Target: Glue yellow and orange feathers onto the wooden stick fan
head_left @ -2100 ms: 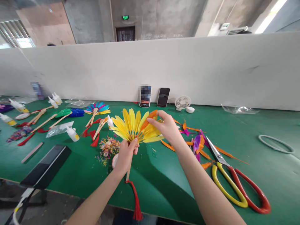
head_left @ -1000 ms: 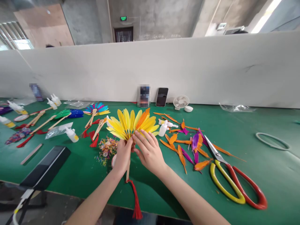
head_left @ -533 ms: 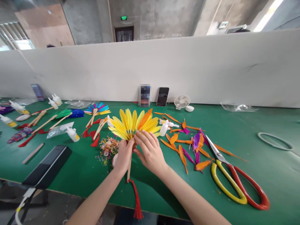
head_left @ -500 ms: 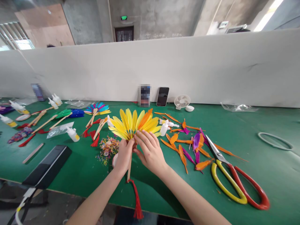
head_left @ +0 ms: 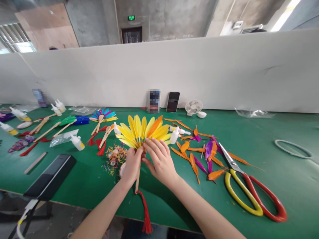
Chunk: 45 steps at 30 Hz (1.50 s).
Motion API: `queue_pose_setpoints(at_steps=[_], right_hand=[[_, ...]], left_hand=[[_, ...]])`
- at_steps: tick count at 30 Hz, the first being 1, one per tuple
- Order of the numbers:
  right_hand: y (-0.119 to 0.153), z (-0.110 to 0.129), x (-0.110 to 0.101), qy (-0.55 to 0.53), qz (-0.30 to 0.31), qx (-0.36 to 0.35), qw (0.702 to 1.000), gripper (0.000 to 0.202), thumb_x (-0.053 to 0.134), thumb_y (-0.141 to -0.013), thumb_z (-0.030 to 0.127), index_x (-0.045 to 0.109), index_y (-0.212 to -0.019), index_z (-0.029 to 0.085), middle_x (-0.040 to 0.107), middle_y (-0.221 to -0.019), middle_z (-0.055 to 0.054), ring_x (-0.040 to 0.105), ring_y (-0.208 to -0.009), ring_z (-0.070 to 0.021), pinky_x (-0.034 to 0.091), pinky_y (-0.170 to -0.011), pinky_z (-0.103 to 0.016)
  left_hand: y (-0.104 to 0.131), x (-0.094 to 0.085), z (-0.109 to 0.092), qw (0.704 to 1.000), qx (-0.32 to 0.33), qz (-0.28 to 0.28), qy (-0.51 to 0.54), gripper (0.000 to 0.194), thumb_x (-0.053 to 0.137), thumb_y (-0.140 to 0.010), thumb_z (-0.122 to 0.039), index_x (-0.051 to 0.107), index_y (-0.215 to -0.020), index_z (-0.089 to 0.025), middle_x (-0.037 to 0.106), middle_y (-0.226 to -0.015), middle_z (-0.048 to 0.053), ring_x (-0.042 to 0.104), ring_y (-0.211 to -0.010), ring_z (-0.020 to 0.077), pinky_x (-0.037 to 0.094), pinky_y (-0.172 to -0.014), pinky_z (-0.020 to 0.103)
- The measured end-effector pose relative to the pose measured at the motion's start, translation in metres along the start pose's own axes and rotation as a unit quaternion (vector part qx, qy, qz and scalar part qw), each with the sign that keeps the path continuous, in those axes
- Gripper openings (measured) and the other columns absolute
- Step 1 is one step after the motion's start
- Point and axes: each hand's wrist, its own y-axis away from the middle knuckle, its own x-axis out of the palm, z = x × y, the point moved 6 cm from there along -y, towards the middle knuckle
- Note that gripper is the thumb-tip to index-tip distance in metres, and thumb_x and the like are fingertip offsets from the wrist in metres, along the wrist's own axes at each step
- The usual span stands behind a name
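Feather fan [head_left: 136, 127] partly hidden, phone screen [head_left: 153, 100] blurred

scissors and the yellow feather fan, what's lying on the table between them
In the head view, loose orange and purple feathers lie between the scissors and the yellow feather fan, plus two white bottles nearer the fan.

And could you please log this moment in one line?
left hand: grips wooden-handled yellow feather fan; right hand: at orange feather; red tassel: hanging

Bare forearms [head_left: 199, 205], slim; left hand [head_left: 132, 166] and right hand [head_left: 160, 162] bare, slender fingers [head_left: 154, 148].
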Motion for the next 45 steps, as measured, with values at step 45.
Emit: queue_pose_setpoints(at_steps=[45], right_hand=[[-0.001,-0.002,-0.003,0.008,-0.009,0.008,1.000,0.035,0.037,-0.089,0.032,0.054,-0.113,0.013,0.062,-0.113,-0.009,0.048,-0.111,-0.0221,0.033,-0.094,-0.037]], left_hand=[[0.000,-0.001,-0.001,1.000,-0.007,-0.013,0.018,0.019,0.064,-0.060,-0.029,0.052,-0.057,-0.014,0.048,-0.052,-0.004,0.043,-0.048,0.0076,0.034,-0.045,0.019]])
